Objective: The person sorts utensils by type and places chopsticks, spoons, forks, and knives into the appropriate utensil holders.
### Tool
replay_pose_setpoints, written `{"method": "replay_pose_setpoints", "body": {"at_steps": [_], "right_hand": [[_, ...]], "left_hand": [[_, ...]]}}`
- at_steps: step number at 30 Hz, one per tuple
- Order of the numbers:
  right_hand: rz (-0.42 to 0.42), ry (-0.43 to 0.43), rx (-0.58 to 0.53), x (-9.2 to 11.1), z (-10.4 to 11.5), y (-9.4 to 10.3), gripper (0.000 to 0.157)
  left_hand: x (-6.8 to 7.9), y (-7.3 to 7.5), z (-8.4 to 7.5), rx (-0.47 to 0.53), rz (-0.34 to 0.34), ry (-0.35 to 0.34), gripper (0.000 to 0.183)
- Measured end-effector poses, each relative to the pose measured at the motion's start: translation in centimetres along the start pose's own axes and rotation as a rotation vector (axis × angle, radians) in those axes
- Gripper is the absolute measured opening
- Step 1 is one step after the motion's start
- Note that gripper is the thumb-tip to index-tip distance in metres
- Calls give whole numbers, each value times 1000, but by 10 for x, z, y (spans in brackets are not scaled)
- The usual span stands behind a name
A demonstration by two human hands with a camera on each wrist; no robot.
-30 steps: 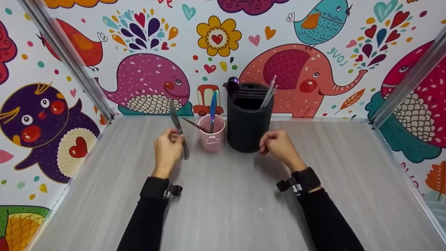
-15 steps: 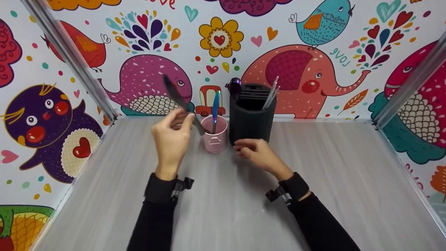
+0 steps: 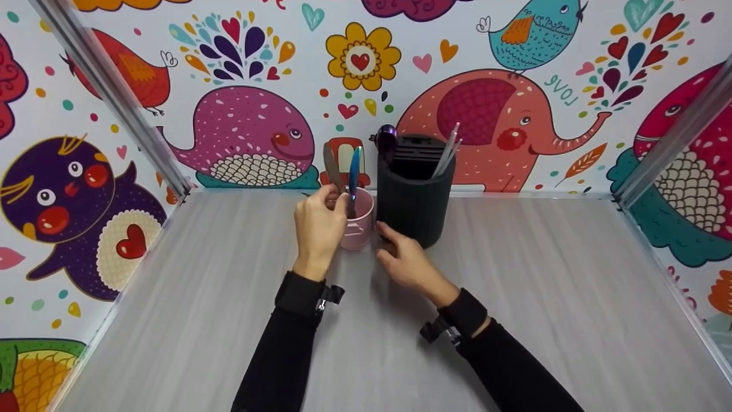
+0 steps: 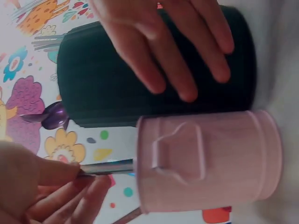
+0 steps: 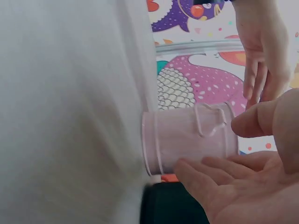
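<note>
My left hand (image 3: 320, 229) pinches a silver table knife (image 3: 331, 163), blade upward, over the mouth of a small pink bucket (image 3: 357, 232). In the left wrist view a metal handle (image 4: 110, 167) runs from the fingertips into the bucket's mouth. Inside the bucket stands a table knife with a shiny blue blade (image 3: 354, 166). Another thin utensil (image 4: 128, 217) leans out at its left. My right hand (image 3: 409, 263) is at the bucket's right side with fingers extended and thumb apart; whether it touches the bucket I cannot tell.
Right beside the bucket stands a tall dark cutlery holder (image 3: 412, 212). A purple spoon (image 3: 387, 140) and some pale thin sticks (image 3: 448, 151) rise from it. Behind runs a cartoon-printed wall (image 3: 251, 120), along the back of the grey table (image 3: 200, 286).
My left hand has lifted the knife from the left and brought it right, over the bucket. My right hand has moved left from the dark holder to the bucket's side, its fingers straightening.
</note>
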State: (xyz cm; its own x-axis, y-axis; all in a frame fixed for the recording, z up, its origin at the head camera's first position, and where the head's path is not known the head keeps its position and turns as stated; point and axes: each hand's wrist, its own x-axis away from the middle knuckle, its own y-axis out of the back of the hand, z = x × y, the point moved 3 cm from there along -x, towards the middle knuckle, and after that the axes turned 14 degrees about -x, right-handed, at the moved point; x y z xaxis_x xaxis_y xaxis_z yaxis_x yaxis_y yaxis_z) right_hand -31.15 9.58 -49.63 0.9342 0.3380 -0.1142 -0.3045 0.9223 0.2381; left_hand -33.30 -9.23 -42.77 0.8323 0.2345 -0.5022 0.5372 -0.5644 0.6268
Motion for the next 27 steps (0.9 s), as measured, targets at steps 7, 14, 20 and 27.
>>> {"method": "replay_pose_setpoints", "body": {"at_steps": [7,14,20,27], "right_hand": [[-34,-32,3,-8,2,-15,74],[-78,-38,10,-12,-2,-23,77],[-67,-1,45,-11,-5,-22,74],[-62,-4,65,-12,-3,-23,72]], "left_hand": [[3,-16,4,-48,103,64,13],[7,-31,10,-131,205,61,17],[11,-32,11,-195,229,38,22],[10,-29,11,-193,220,27,29]]}}
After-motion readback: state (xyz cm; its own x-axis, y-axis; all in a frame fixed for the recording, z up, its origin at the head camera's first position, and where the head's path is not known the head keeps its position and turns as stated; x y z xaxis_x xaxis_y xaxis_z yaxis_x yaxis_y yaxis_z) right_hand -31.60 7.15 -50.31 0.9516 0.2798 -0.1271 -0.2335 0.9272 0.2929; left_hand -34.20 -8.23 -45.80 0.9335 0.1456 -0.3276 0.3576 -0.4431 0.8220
